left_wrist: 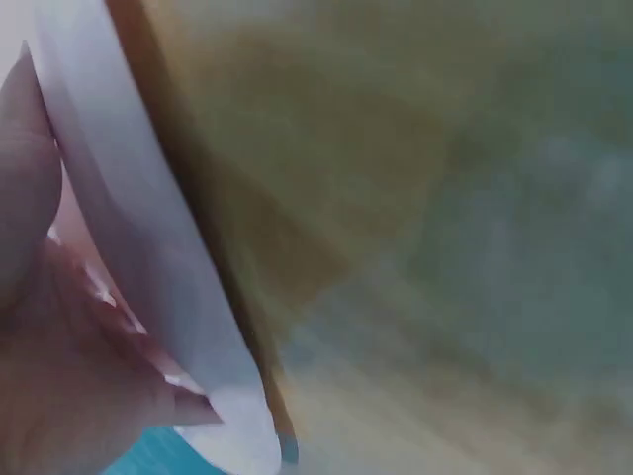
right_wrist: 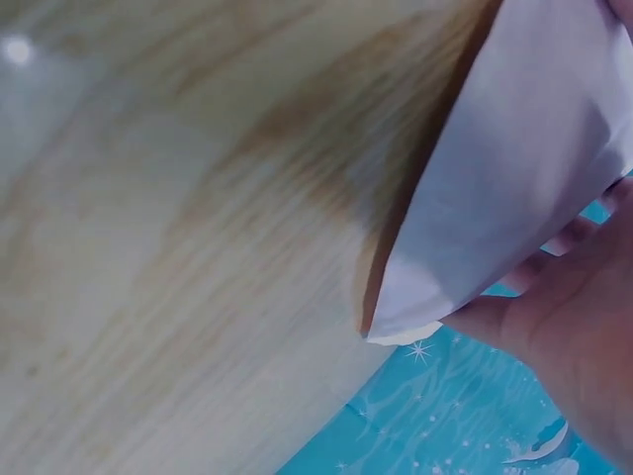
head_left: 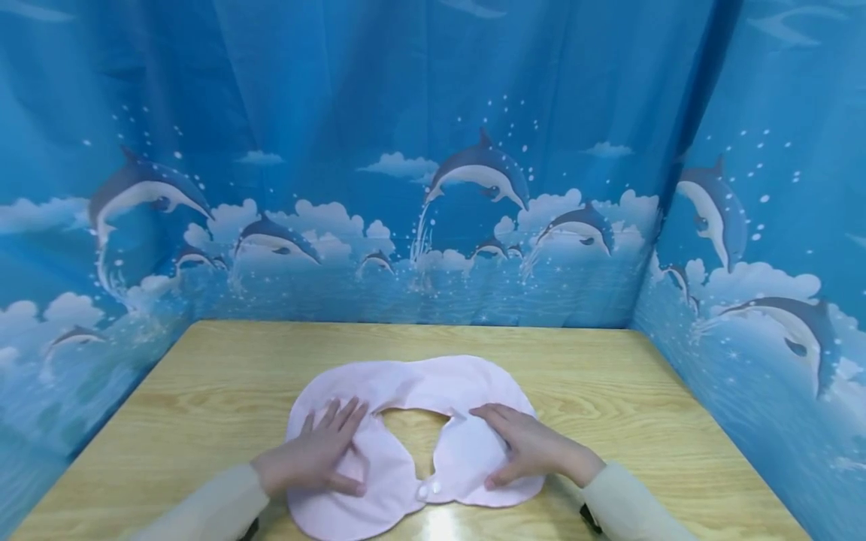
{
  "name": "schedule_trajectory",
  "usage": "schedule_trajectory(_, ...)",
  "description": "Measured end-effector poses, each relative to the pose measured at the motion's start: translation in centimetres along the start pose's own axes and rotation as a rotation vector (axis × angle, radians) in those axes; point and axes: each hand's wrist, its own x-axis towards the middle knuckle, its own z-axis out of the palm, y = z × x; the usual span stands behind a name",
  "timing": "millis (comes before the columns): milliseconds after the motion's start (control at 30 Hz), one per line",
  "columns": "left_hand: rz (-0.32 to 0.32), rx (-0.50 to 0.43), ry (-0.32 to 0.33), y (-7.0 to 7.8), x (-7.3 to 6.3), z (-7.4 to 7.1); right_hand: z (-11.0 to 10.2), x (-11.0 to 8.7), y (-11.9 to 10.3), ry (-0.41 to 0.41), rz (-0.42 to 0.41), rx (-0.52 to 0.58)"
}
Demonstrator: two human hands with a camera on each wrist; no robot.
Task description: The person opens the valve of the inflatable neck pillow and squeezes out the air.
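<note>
A pale pink cloth bib (head_left: 467, 382) with a wavy outer edge lies spread on the table, its neck opening showing the wood beneath. At the near side, white snap buttons (head_left: 425, 491) sit where the two ends meet. My left hand (head_left: 316, 454) rests on the bib's left half, fingers spread and straight. On the right half lies my right hand (head_left: 528, 445), fingers extended and thumb apart. Both wrist views show the bib's edge close up, with the left hand (left_wrist: 84, 381) and the right hand (right_wrist: 579, 317) pressing on the cloth.
The bib lies on a light wood-grain table (head_left: 582, 368). Blue curtains (head_left: 379, 90) printed with dolphins and waves enclose the table at the back and on both sides. Light-coloured sleeves (head_left: 213, 500) cover both forearms.
</note>
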Motion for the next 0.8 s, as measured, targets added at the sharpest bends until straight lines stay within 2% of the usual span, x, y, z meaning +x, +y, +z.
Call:
schedule_trajectory(200, 0.047, 0.05, -0.062, -1.1, 1.1, -0.9, -0.1, -0.4, -0.4, 0.013, 0.015, -0.028)
schedule_trajectory(333, 0.075, 0.061, -0.059, -1.6, 1.6, -1.1, -0.1, -0.5, -0.6, 0.01, 0.028, -0.019)
schedule_trajectory(433, 0.075, 0.071, -0.029, -2.0, 1.5, -0.9, -0.2, -0.7, -0.4, 0.035, 0.024, -0.008)
schedule_trajectory(533, 0.045, 0.093, 0.026, -2.4, 1.1, -0.7, -0.2, -0.9, 0.1, 0.057, 0.027, -0.004)
schedule_trajectory(633, -0.021, 0.098, 0.052, -2.8, 0.5, -0.6, -0.2, -1.1, 0.7, 0.047, 0.036, 0.014)
schedule_trajectory(800, -0.104, 0.037, 0.001, -3.2, -0.3, -0.9, -0.2, -1.4, 1.4, -0.033, 0.071, 0.104)
